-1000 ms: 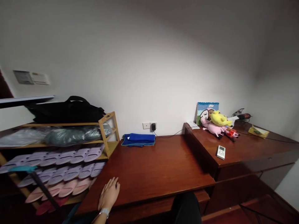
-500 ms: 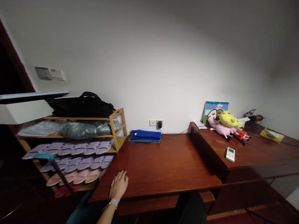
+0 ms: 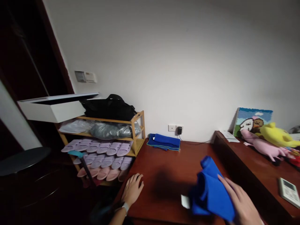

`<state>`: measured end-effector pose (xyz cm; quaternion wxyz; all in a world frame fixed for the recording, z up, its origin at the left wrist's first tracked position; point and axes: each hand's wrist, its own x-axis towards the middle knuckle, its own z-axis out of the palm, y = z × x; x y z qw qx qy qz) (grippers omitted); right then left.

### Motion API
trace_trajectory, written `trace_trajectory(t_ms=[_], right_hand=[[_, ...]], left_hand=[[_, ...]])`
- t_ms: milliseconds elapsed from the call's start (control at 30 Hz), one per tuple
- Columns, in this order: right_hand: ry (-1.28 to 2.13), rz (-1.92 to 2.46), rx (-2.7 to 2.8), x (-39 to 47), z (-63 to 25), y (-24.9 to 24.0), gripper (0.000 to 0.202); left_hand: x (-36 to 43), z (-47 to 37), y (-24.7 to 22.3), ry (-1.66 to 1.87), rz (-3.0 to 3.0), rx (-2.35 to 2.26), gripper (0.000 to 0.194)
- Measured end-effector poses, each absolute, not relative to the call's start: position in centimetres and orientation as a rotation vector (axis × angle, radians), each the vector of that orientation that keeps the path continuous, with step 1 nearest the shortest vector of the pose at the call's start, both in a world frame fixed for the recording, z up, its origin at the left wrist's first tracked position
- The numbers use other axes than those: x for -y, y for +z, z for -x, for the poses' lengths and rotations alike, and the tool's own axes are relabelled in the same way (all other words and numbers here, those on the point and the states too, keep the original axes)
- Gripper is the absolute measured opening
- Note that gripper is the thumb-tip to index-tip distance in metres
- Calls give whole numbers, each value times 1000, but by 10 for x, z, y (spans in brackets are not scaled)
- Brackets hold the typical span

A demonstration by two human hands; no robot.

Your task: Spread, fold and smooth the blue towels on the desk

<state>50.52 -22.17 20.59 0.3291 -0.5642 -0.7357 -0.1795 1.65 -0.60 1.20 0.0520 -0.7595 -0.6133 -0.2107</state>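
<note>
My right hand (image 3: 243,200) grips a folded blue cloth (image 3: 211,190) above the right front part of the brown table (image 3: 154,197). A white tag (image 3: 185,201) hangs off the cloth's lower left side. The thumb is hidden behind the fabric. Resting flat on the table's left front edge is my left hand (image 3: 132,190), fingers spread, nothing in it. Against the wall at the back lies another folded blue cloth (image 3: 165,142) with a light-coloured stitched edge.
A wooden shoe rack (image 3: 138,147) with lilac and pink slippers stands left, a black bag (image 3: 110,107) and white box (image 3: 53,111) on top. To the right, a higher cabinet top holds plush toys (image 3: 262,145), a picture (image 3: 253,120) and a white remote (image 3: 289,190). A plugged-in charger (image 3: 179,130) trails a cable.
My right hand has come into view from the right, holding a blue cloth. The view has turned left, so the rack and table sit farther right. My left hand stays on the table edge.
</note>
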Motion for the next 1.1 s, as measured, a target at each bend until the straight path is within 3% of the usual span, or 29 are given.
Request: trace_trajectory(t_ms=[100,200,267,367,500,600,1000,1100], right_hand=[[-738,1348,1938,109,-438,256,95],[-735,1399,1976,-14,-366,280,96],[-626,1490,2060,-85,-327,264,97],[-366,1642,2194,-152,-291,195,99],[-127,1791,2231,-168,-287,89,60],[-91,1858,2208,-163,-302,51,45],[-181,2020,2034,-210,-346,87,56],[-197,2038,1992,-221,-347,97,50]], left_hand=[[6,-15,3,-695,2284,1857,39],[8,-13,-2,-719,2275,1858,38],[9,-11,-4,-735,2271,1858,38],[10,-9,-8,-741,2267,1857,39],[12,-8,-13,-737,2254,1868,41],[13,-9,-14,-741,2264,1895,42],[12,-7,-18,-708,2293,1997,44],[11,-4,-23,-714,2288,1990,45]])
